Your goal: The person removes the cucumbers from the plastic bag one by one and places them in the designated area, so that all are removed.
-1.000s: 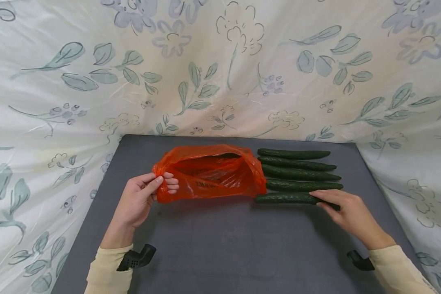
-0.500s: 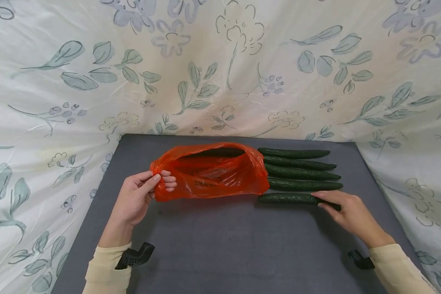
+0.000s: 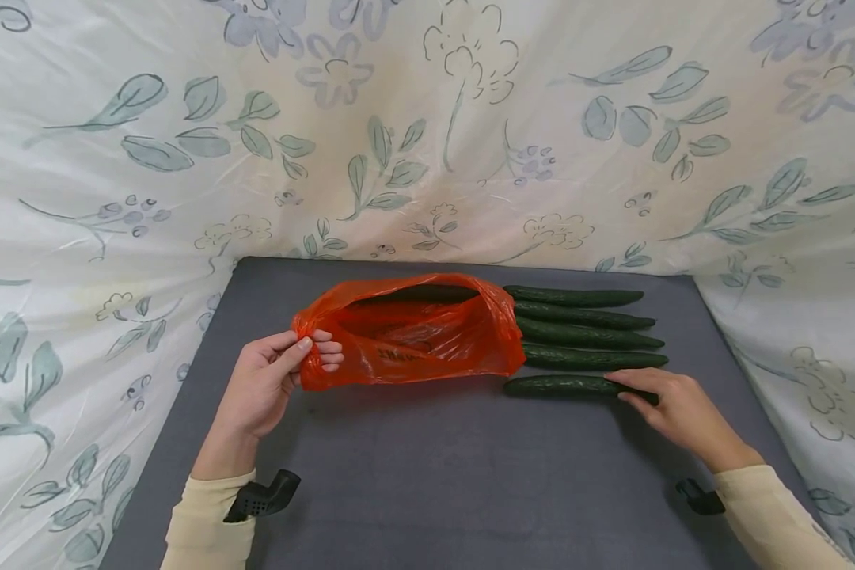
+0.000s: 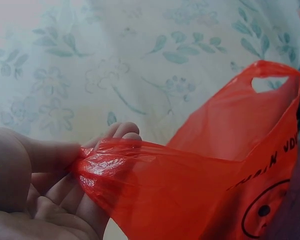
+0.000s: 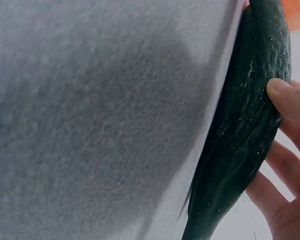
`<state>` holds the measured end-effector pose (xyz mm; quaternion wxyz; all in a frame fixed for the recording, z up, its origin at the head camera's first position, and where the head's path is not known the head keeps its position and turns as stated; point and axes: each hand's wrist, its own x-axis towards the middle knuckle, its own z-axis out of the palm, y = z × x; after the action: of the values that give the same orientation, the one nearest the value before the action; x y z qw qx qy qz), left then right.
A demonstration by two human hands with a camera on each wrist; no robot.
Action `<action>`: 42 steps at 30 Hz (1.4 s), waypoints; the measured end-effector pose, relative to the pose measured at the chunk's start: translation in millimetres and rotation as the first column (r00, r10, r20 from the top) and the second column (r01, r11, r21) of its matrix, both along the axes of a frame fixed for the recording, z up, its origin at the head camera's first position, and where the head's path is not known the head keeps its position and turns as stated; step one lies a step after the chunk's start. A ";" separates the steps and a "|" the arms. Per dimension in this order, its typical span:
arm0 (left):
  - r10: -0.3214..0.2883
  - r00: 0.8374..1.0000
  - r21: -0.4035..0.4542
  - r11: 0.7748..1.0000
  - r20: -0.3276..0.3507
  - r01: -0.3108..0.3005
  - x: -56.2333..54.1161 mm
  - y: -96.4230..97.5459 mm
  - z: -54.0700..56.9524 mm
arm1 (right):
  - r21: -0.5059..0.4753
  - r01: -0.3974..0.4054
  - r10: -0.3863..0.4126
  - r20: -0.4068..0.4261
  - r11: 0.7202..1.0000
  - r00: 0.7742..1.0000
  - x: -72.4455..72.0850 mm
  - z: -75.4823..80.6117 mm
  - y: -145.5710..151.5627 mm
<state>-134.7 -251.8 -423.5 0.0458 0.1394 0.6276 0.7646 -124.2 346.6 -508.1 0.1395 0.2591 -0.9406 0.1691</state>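
Observation:
In the head view my left hand [image 3: 256, 388] pinches the gathered left end of a thin red plastic bag [image 3: 413, 364]. Its mouth gapes, and a dark green length shows just inside the far rim. The left wrist view shows the bunched film between thumb and fingers, with black print and a handle hole further along the bag [image 4: 165, 195]. At the right, my right hand [image 3: 684, 412] grips the right end of the nearest cucumber [image 3: 556, 385]. Thumb and fingers hold the sides of that cucumber [image 5: 240, 130] in the right wrist view; its tip lies just right of the bag.
Several more cucumbers [image 3: 587, 332] lie side by side behind the gripped one, their left ends against or behind the bag. All rest on a dark grey table [image 3: 427, 475]. Flower-patterned cloth [image 3: 463, 198] hangs at the back and both sides.
The bag's far rim has risen and its mouth is wider, with more dark green visible inside. My left hand shifted slightly left. The gripped cucumber has moved slightly right.

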 end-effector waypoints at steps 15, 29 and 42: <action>-0.013 1.000 0.029 1.000 0.004 0.013 0.4 1.2 0.1 | 0.040 0.021 -0.023 0.042 0.999 0.999 -3.4 -10.9 10.2; -0.012 1.000 0.029 1.000 0.005 0.012 1.5 2.1 0.9 | 0.064 0.031 -0.034 0.044 0.998 0.998 -3.1 -15.3 13.4; -0.012 1.000 0.024 1.000 0.002 0.012 2.7 3.5 1.1 | 0.107 0.060 -0.070 0.093 0.992 0.993 -3.8 -14.5 9.0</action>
<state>-132.0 -248.3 -422.4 0.0495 0.1429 0.6176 0.7718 -128.0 355.6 -522.6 0.0856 0.2268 -0.9618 0.1274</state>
